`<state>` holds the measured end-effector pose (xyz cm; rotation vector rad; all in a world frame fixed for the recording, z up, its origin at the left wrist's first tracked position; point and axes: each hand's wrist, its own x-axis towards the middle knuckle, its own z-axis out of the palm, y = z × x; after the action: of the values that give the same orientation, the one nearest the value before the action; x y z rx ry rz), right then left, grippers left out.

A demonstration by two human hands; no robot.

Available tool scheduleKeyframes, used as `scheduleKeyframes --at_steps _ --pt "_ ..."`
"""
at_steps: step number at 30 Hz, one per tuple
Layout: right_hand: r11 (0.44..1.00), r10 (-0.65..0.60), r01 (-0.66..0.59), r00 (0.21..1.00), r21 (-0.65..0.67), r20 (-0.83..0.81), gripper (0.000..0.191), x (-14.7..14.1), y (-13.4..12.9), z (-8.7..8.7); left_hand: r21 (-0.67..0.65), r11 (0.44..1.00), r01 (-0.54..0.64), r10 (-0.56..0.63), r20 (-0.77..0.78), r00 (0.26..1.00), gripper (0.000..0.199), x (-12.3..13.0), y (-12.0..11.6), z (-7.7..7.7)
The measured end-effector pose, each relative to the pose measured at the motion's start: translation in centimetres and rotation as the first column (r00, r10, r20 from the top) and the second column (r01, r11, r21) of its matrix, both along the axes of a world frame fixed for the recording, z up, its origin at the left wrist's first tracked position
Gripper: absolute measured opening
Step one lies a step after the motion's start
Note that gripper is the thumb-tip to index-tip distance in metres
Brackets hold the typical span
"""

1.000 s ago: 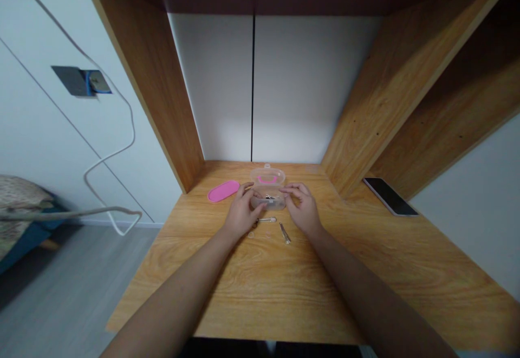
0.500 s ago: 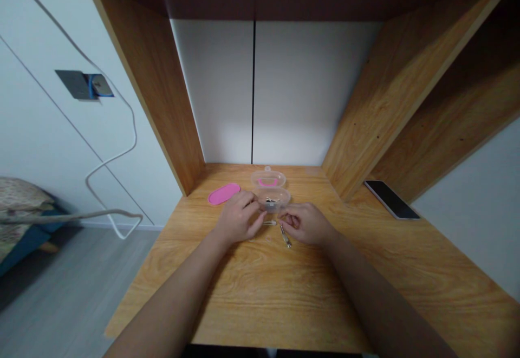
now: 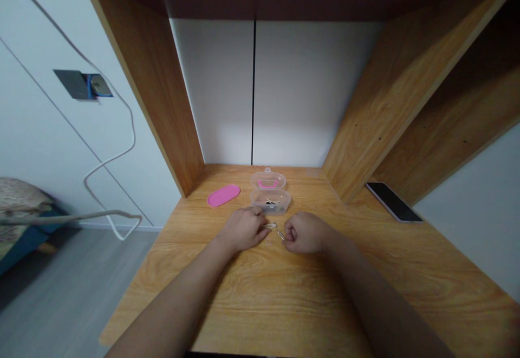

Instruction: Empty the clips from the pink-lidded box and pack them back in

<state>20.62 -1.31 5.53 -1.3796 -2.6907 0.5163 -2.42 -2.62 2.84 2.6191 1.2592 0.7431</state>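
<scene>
Head view, the only view. Clock bearings are taken from the gap between the hands, with 12 o'clock toward the far panel.

The left hand (image 3: 242,229) is laid on the wooden surface (image 3: 244,306), its grip half curled and its fingers turned toward the gap; nothing held can be made out. The right hand (image 3: 305,232) is folded into a loose fist, the grip closed; whether anything is enclosed cannot be told.

In the gap, a short steel tool (image 3: 270,226) is placed just beyond the left fingertips (image 3: 260,222). A slender steel tool (image 3: 280,234) is seen just beside the right fingers (image 3: 287,233), partly hidden; contact cannot be confirmed.

At 12 o'clock, an open clear plastic case (image 3: 280,202) is set with small metal pieces (image 3: 268,202) in its base. Its lid (image 3: 267,180), fitted with a pink handle, is laid open behind. A pink oval pad (image 3: 223,195) lies at 10 o'clock, and a smartphone (image 3: 393,201) at 2 o'clock.

Thin steel pieces lying flat are judged best pinched at mid-length between fingertip pads, so that they are not nudged aside.
</scene>
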Motion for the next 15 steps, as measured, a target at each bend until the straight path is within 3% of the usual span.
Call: scheduleKeyframes --at_steps 7,10,15 --pt "0.990 0.085 -0.069 0.988 0.119 -0.132 0.013 0.6 0.5 0.1 0.029 1.000 0.012 -0.013 0.030 0.999 0.011 0.3 -0.3 0.4" --pt "0.981 0.091 -0.051 0.973 0.188 -0.212 0.011 1.0 0.7 0.3 0.011 1.000 -0.010 0.008 0.211 0.978 0.005 0.5 -0.5 0.6" --pt "0.977 0.002 0.081 0.921 0.197 -0.389 0.017 1.1 0.6 0.3 -0.120 0.988 -0.092 0.139 0.480 0.866 0.006 0.7 -0.4 0.1"
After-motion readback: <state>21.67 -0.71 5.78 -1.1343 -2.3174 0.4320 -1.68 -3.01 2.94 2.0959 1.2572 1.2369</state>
